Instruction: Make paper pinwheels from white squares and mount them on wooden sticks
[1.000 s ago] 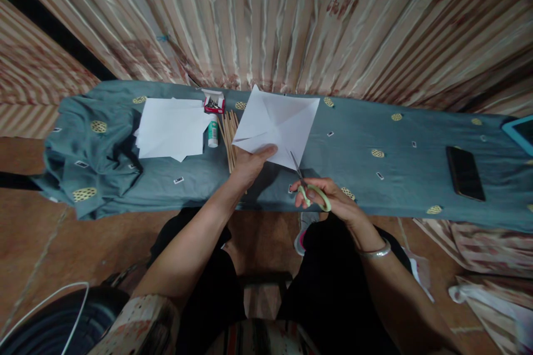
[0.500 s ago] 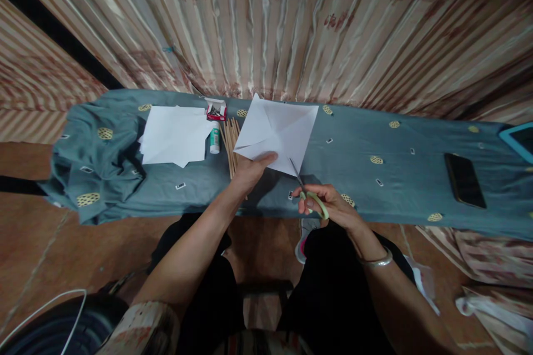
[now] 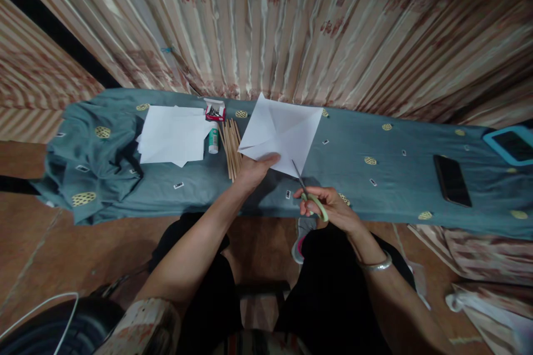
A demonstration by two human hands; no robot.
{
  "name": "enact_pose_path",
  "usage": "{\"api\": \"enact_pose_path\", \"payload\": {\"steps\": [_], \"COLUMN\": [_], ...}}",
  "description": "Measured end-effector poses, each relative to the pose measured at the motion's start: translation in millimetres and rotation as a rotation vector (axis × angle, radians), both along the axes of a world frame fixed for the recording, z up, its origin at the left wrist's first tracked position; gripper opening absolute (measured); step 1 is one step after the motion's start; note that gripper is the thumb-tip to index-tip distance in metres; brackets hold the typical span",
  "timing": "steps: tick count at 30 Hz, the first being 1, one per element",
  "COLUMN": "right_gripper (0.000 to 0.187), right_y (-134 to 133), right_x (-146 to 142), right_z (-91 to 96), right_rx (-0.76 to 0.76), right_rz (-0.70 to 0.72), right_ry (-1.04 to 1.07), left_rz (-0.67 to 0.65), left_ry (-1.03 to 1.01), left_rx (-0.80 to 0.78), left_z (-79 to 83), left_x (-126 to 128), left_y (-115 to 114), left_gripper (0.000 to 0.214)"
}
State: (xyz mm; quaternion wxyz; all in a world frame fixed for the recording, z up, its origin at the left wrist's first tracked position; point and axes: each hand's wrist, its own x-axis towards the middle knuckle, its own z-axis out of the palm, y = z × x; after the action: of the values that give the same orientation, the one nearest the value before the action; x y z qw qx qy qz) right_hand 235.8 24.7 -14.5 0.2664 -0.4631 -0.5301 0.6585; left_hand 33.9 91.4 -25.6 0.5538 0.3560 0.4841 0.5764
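A creased white square of paper (image 3: 283,130) is held above the blue-grey cloth (image 3: 353,183) that covers the table. My left hand (image 3: 254,169) pinches its near edge, thumb on top. My right hand (image 3: 328,208) is closed round the pale green handles of a pair of scissors (image 3: 308,191). The blades point up and left and meet the paper's near right corner.
A pile of white sheets (image 3: 172,133), a glue stick (image 3: 213,140), a red box of clips (image 3: 215,111) and several wooden sticks (image 3: 231,144) lie left of the paper. A black phone (image 3: 452,180) and a blue-edged tablet (image 3: 510,144) lie at the right. Striped curtains hang behind.
The view has shifted slightly, so the phone and tablet sit further left. Both hands keep their hold; the scissor blades stay at the paper's near corner.
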Motion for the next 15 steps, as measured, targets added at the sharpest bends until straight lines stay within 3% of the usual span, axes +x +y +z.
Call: {"api": "enact_pose_path", "payload": {"steps": [9, 15], "right_gripper": [0.046, 0.045], "right_y": [-3.6, -3.9], "right_x": [4.9, 5.5], "right_z": [2.1, 1.5], "right_rx": [0.027, 0.018], "right_rz": [-0.028, -0.048], "right_ry": [-0.032, -0.032], "left_rz": [-0.015, -0.017], "left_ry": [-0.073, -0.051], "left_rx": [0.041, 0.027], "left_z": [3.7, 4.8], "left_x": [10.1, 10.6], "left_y": [-0.1, 1.0], "left_gripper": [0.058, 0.05]}}
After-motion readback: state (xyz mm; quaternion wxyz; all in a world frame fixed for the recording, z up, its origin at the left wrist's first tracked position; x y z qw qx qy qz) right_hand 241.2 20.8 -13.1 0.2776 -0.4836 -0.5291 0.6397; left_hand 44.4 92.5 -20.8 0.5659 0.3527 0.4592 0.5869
